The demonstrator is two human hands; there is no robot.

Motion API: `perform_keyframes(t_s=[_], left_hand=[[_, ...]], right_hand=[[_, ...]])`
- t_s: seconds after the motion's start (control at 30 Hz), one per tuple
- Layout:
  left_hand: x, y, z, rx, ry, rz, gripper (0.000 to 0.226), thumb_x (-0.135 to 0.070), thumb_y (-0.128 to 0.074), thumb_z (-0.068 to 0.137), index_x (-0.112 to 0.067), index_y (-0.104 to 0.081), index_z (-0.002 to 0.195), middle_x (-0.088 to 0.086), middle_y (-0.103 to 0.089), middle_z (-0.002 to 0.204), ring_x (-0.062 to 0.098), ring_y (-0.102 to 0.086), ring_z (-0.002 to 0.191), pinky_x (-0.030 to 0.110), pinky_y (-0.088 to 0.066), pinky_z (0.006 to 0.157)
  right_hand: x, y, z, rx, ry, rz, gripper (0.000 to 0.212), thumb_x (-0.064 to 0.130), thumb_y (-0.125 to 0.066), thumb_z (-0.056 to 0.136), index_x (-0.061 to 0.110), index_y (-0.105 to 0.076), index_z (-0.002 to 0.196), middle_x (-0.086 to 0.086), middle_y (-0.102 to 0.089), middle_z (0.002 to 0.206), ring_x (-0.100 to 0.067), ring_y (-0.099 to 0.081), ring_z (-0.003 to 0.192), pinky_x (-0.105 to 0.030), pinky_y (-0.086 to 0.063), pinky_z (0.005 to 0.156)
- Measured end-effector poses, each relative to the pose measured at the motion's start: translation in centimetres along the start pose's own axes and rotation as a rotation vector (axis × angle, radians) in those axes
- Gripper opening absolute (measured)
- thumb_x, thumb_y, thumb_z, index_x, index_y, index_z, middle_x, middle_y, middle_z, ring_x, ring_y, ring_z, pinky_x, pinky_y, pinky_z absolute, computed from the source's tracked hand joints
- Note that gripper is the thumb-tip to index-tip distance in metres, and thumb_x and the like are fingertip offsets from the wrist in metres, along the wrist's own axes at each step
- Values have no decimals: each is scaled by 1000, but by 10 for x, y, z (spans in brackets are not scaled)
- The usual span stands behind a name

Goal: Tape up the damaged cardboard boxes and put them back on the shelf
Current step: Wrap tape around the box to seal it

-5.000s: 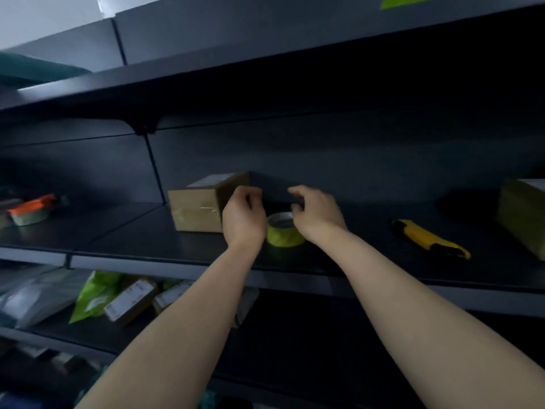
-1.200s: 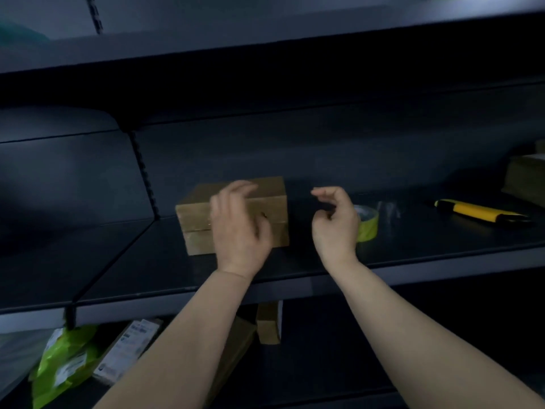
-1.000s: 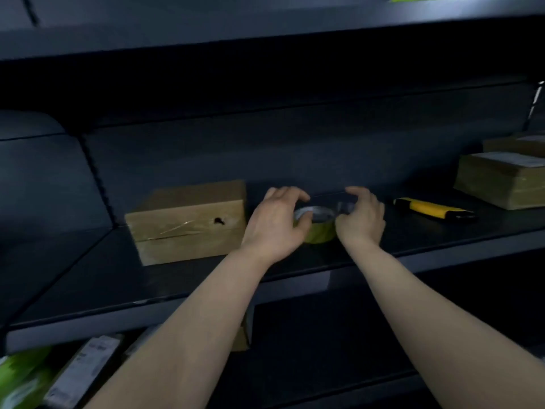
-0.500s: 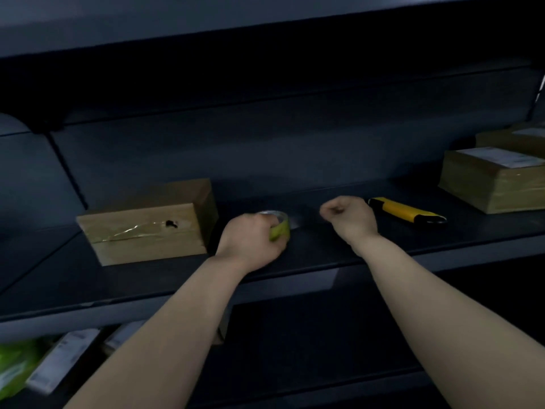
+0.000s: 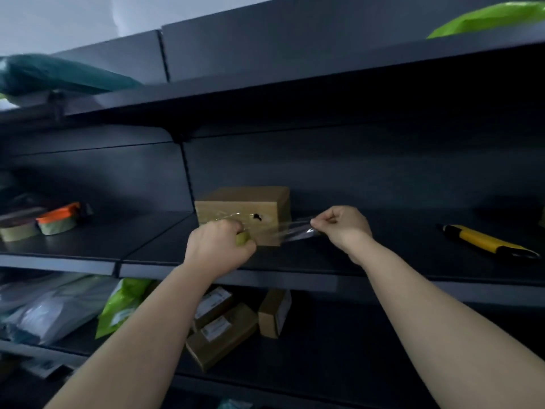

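The left hand (image 5: 219,246) curls its fingers round the tape roll (image 5: 242,238), the right hand (image 5: 343,227) pinches the pulled-out strip (image 5: 295,233), and behind them the cardboard box (image 5: 236,206) sits on the shelf (image 5: 383,249), its hole uncovered, so patching seems barely begun.

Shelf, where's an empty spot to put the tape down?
Bare shelf lies between the box and the knife. More lies between the box and the rolls at left. The lower shelf is crowded with parcels.
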State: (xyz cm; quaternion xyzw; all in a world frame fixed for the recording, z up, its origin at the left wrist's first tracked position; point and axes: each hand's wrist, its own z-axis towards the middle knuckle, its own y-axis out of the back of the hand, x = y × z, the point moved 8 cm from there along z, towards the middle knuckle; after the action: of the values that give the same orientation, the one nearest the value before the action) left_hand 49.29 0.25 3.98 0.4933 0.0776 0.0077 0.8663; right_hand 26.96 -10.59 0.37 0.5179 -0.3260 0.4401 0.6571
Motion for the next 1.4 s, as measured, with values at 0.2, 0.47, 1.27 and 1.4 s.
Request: perform_keyframes(t_s=[0.2,0.47,1.27,1.4], left_hand=[[10,1,15,-1,84,123,26,-43,-55,87,-19,-62,80,-6,-47,66,23,-53,72,29,-39,61],[17,0,29,-11,113,152,24,-44,-57,86,-22,-57,76,-5,-51,65,19,-51,65,28,-38,57],[19,-17,52,-23,36,176,35,-54,-50,91,-23,-55,75,-6,-52,64,21,-56,65,26,-41,55],[22,-18,51,-10,30,171,39,-55,-47,92,-21,-59,75,-5,-54,64,22,-59,66,27,-47,57]], right_hand=[[6,-29,18,43,53,67,10,29,-71,86,20,-67,88,8,-64,88,-9,-60,85,-23,-46,68],[13,-46,48,55,116,119,13,25,-76,82,18,-66,86,6,-64,83,-7,-58,77,-19,-43,63],[3,-66,69,-27,30,124,52,38,-80,75,22,-57,118,12,-62,85,-14,-63,88,-31,-52,77],[2,-66,69,-64,0,108,78,45,-84,67,29,-44,132,7,-59,126,-19,-58,113,-37,-50,90]])
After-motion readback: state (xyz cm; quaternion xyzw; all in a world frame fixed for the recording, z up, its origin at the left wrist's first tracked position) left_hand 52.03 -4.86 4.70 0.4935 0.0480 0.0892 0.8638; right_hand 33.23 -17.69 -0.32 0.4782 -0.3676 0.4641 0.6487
